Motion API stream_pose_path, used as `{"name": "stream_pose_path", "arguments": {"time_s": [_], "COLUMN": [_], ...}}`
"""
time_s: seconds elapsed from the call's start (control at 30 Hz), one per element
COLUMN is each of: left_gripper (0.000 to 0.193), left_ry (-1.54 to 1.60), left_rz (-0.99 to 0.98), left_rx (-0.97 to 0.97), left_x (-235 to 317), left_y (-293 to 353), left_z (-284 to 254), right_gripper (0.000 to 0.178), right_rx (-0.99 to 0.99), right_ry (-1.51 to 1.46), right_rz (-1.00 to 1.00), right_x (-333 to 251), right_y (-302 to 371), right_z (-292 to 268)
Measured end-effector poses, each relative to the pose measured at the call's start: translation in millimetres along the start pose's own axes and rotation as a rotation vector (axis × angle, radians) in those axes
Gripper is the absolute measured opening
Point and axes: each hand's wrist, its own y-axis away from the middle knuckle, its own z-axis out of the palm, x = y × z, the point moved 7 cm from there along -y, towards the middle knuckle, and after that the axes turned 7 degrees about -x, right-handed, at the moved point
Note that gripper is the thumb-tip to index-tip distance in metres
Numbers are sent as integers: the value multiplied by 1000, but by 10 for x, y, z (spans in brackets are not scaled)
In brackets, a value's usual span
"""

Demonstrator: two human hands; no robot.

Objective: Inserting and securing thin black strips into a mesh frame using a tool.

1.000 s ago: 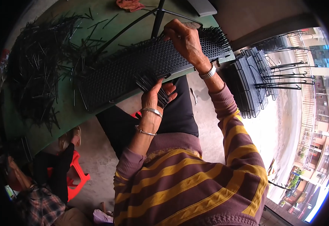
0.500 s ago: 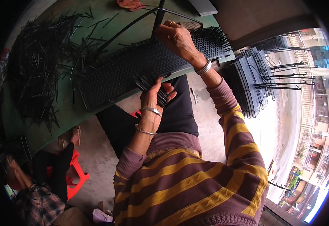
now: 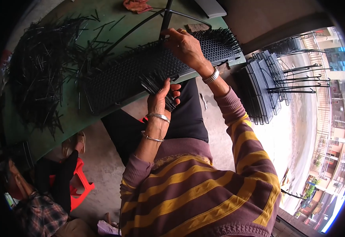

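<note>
My left hand [image 3: 159, 99] is wrapped round a bundle of thin black strips [image 3: 152, 83], whose ends fan out above the thumb. It sits at the near edge of a long black panel [image 3: 117, 87] full of small round holes, lying on a green table [image 3: 72, 136]. Over the panel's far edge, my right hand [image 3: 189, 50] is closed with the fingertips pinched together. Whatever is between them is too dark and small to make out. Short black strips [image 3: 224, 36] stick up along the panel's far right edge.
A large heap of loose black strips [image 3: 38, 75] covers the table's left side. A black metal frame [image 3: 166, 17] rises behind the panel. Stacked black mesh racks [image 3: 261, 87] stand at the right. At lower left, a co-worker in a plaid shirt [image 3: 42, 215] sits near a red stool [image 3: 81, 185].
My right hand has come slightly nearer along the panel's far edge, still pinched. My left hand keeps its bundle almost in place. The co-worker's hands have shifted a little.
</note>
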Motion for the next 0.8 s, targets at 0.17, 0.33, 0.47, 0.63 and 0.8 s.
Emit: {"name": "stream_pose_path", "arguments": {"time_s": [0.17, 0.33, 0.47, 0.63, 0.8], "left_gripper": [26, 25, 25, 26, 26], "left_ry": [15, -49, -50, -67, -139], "left_rz": [58, 18, 17, 8, -6], "left_rx": [49, 58, 45, -7, -22], "left_x": [58, 60, 40, 57, 86], "left_y": [51, 48, 34, 34, 48], "left_z": [32, 88, 90, 110, 136], "right_gripper": [24, 22, 19, 16, 15], "right_rx": [-342, -577, -631, -608, -606], "right_ry": [-388, -887, -1041, -1111, -1080], "right_rz": [188, 65, 225, 286, 275], "right_x": [16, -210, -82, -81, -56], "right_y": [175, 424, 481, 491, 468], "right_z": [-109, 33, 98, 68, 58]}}
